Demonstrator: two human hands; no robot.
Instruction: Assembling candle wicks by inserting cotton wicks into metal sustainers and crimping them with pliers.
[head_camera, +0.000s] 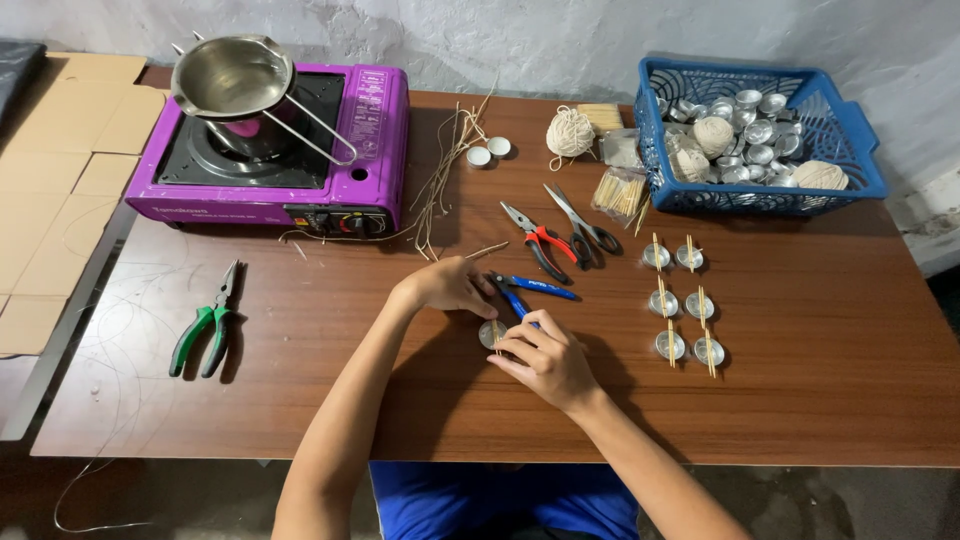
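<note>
A small round metal cup (489, 333) sits on the brown table (800, 400) near the front middle, with a thin wooden stick across it. My right hand (545, 358) pinches its right side with fingertips. My left hand (450, 286) rests just above and left of the cup, fingers curled, with a thin stick (487, 250) poking out past it. Blue-handled pliers (522, 290) lie right behind both hands.
Several finished cups with sticks (682, 300) stand in rows to the right. Red-handled pliers (540, 240), scissors (583, 225), green pliers (207, 322), a purple stove (375, 140) with a metal pot (232, 75), and a blue basket (860, 170) of cups and string balls surround.
</note>
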